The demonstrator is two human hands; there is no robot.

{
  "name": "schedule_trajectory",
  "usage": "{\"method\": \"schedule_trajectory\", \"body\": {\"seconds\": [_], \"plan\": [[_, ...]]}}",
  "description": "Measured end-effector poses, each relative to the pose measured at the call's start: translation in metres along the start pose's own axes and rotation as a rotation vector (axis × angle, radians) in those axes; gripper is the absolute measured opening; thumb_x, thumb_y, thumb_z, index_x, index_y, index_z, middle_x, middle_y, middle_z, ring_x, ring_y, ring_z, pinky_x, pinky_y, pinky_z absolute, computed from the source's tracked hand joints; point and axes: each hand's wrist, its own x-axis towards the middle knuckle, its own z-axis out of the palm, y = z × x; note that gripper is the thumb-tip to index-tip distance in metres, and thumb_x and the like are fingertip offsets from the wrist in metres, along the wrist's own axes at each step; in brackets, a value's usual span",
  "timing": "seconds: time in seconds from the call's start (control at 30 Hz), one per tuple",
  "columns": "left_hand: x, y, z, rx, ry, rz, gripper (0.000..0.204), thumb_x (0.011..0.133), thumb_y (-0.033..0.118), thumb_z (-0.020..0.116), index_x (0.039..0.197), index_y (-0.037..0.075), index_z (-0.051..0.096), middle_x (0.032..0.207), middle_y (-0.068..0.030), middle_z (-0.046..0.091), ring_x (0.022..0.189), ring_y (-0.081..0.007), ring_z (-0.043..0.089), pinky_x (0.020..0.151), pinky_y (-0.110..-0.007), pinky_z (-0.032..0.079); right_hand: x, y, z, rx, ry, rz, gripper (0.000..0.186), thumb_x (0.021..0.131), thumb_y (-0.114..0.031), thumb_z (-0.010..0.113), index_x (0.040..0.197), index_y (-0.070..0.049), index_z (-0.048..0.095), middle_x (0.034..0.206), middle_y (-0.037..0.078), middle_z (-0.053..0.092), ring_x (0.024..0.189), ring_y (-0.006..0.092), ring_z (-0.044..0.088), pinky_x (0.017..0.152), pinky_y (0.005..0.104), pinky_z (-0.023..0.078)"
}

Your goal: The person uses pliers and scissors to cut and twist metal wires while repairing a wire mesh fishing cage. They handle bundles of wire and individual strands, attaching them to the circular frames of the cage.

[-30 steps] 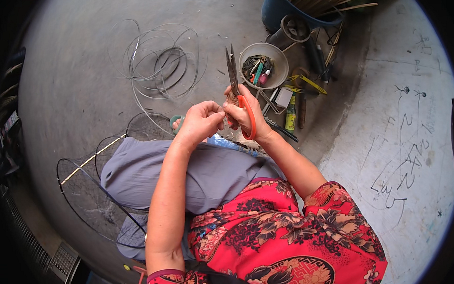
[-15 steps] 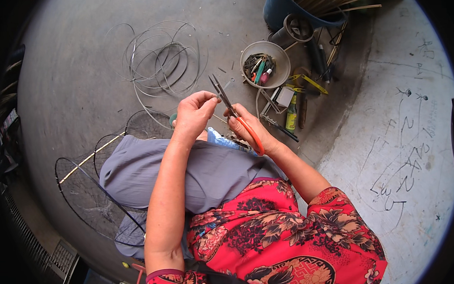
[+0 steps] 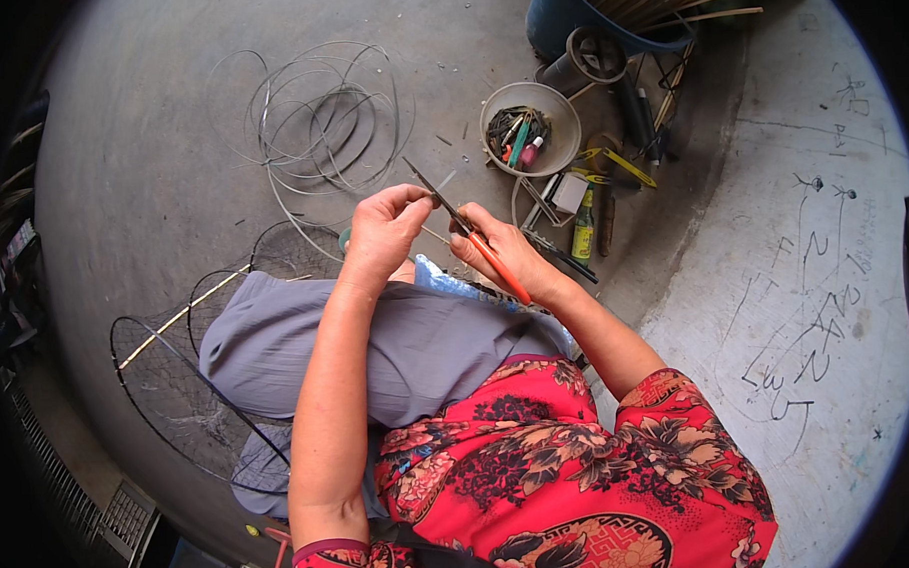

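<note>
My right hand (image 3: pixel 509 254) is wrapped round the orange handles of a pair of scissors (image 3: pixel 496 267). Their dark blades point up and left, look closed together, and cross close to my left fingertips. My left hand (image 3: pixel 384 228) is closed in a pinch beside the blades. A small, pale, thin strip (image 3: pixel 448 179) sticks out past its fingertips, on the far side of the scissors; its lower end is hidden. Grey cloth (image 3: pixel 376 337) covers my lap, and a black net on hoops (image 3: pixel 168 394) lies to the left of it.
Loose coils of thin wire (image 3: pixel 267 140) lie on the floor ahead. A bowl (image 3: pixel 567 130) holds small tools and dark pieces. Around it are a green bottle (image 3: pixel 583 237), a yellow tool (image 3: pixel 631 170) and a grey cylinder (image 3: pixel 564 75). A blue bucket (image 3: pixel 550 20) of sticks stands behind.
The scissors' blades have swung to the left and closed together, and the orange handles have come together. My left hand stays in nearly the same place, still pinching.
</note>
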Motion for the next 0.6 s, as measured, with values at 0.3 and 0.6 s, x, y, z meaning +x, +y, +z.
{"method": "schedule_trajectory", "body": {"seconds": [0.3, 0.6], "plan": [[0.001, -0.002, 0.003, 0.001, 0.029, -0.010, 0.016, 0.105, 0.011, 0.074, 0.112, 0.000, 0.083, 0.089, 0.0041, 0.075, 0.076, -0.0027, 0.059, 0.067, -0.024, 0.047, -0.002, 0.006, 0.009, -0.023, -0.013, 0.055, 0.049, 0.114, -0.052, 0.067, 0.133, -0.007, 0.057, 0.095, 0.011, 0.066, 0.088, 0.0191, 0.063, 0.086, 0.0377, 0.056], [0.002, -0.008, 0.002, 0.001, 0.016, 0.003, 0.016, 0.104, 0.012, 0.075, 0.110, -0.001, 0.082, 0.084, 0.0054, 0.070, 0.073, -0.0027, 0.056, 0.065, -0.025, 0.046, -0.004, 0.004, 0.011, 0.035, 0.038, 0.094, 0.050, 0.112, -0.055, 0.069, 0.119, -0.006, 0.062, 0.085, 0.006, 0.060, 0.080, 0.0145, 0.055, 0.075, 0.0348, 0.051]]}}
